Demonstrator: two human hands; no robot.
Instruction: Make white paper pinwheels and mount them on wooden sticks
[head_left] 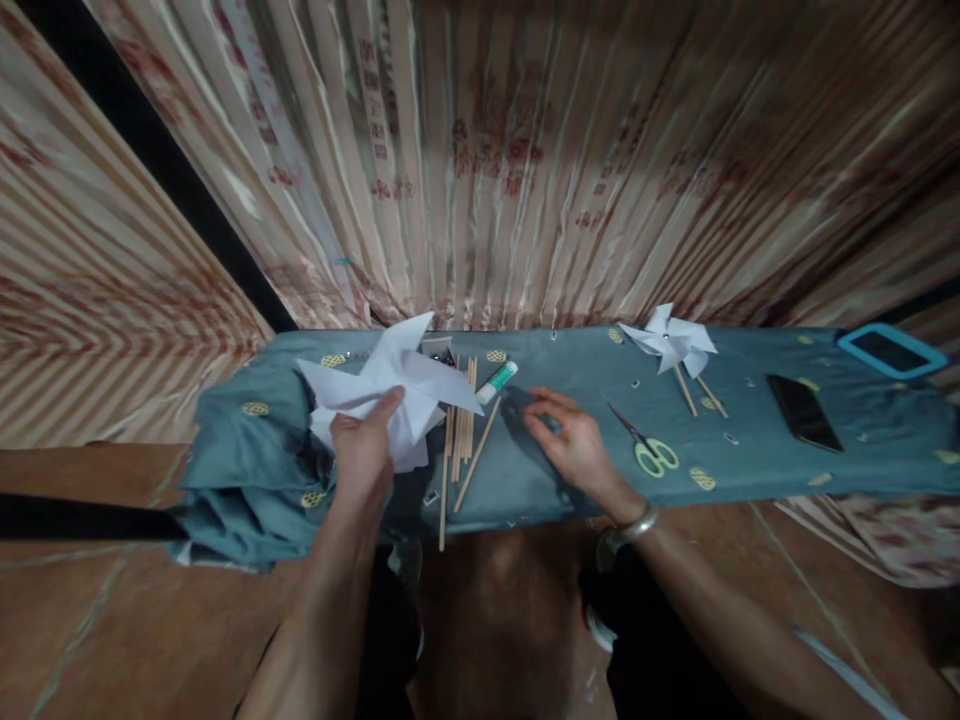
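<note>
My left hand (366,437) is closed on a white paper pinwheel (412,385), its thumb pressed near the centre. More white paper shows under the pinwheel, partly hidden by it and the hand. To the right, my right hand (568,437) hovers over the cloth with its fingers apart and nothing visible in them. Between the hands lie several thin wooden sticks (463,430) and a green and white glue stick (498,382). Scissors with pale green handles (655,457) rest just right of my right hand. A small dark box (437,352) is half hidden behind the pinwheel.
A blue-grey patterned cloth (570,350) covers the long, narrow table. Pinwheels on sticks (667,345) lie at the back right. Beyond them are a dark phone (805,411) and a blue-framed device (892,351). A pleated curtain (510,200) hangs behind the table.
</note>
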